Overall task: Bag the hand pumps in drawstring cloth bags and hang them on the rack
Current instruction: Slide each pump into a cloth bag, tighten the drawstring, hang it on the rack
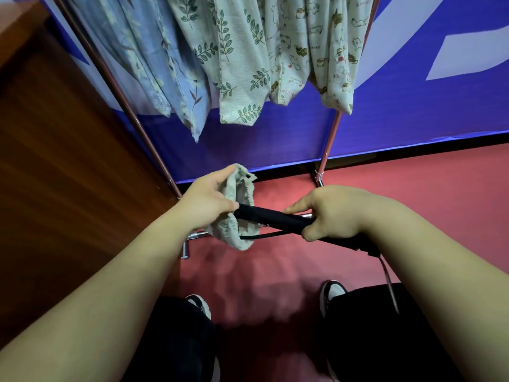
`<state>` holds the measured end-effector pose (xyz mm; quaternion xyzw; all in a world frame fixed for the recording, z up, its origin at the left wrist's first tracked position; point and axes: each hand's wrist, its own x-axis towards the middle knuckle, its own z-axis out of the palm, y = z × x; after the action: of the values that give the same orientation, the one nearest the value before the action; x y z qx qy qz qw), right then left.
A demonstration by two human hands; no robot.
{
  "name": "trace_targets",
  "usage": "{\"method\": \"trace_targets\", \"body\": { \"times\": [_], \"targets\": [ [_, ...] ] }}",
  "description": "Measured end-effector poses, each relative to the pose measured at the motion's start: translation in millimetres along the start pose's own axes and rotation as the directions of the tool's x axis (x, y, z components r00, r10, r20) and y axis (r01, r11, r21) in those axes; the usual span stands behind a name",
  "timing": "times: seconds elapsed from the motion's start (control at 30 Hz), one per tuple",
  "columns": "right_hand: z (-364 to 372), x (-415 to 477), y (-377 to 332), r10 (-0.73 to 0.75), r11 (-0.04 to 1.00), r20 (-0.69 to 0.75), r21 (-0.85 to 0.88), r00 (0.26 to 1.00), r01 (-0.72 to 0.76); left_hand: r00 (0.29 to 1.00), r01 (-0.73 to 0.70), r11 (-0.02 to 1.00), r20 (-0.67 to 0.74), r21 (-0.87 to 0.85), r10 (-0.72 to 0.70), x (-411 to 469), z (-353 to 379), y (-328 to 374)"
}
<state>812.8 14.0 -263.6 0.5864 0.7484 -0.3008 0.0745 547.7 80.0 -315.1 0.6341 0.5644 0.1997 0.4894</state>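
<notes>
While I stand facing the rack, a frame of thin coppery metal tubes, both hands work low in front of its chrome base bar. My left hand grips the gathered mouth of a cloth bag, thumb on top, fingers curled into the pale, crinkled weave with its faint leaf print; the mouth gapes in a loose oval. My right hand is wrapped round the hand pump, a slim matte black cylinder, with the index finger laid straight along the barrel. The pump's front end sits just inside the bag's mouth, the rest outside. A thin black hose runs beside the barrel into the bag, and a pinkish cord dangles from the pump's rear end. On the rack hang three soft printed bags: blue floral, green leaf sprigs, and small cartoon animals. Behind the rack stretches a ribbed blue banner. Left of the rack stands a brown wooden cabinet. The rack rests on a flat red floor, where my dark and white shoes show.
</notes>
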Motion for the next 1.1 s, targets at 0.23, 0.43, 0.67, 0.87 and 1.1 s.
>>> {"method": "trace_targets", "body": {
  "times": [0.23,0.43,0.67,0.87,1.1],
  "targets": [
    [2,18,-10,0.162,0.976,0.064,0.138,0.985,-0.170,0.984,-0.098,0.994,0.157,0.046,0.090,-8,43,2],
    [-7,19,-12,0.198,0.910,0.135,0.343,0.971,-0.234,0.961,-0.168,0.982,0.234,0.085,0.145,-14,65,0],
    [-13,20,-30,0.225,0.599,-0.004,0.789,0.974,-0.136,0.955,-0.195,0.980,0.235,0.048,0.179,-6,69,-6],
    [-14,24,-18,0.286,0.468,0.119,0.849,0.951,-0.247,0.986,-0.081,0.979,0.130,-0.188,0.107,-8,66,2],
    [-2,22,-8,0.149,0.756,-0.109,0.653,0.983,-0.042,0.998,-0.012,0.924,0.049,-0.382,0.033,-4,55,9]
  ]
}}
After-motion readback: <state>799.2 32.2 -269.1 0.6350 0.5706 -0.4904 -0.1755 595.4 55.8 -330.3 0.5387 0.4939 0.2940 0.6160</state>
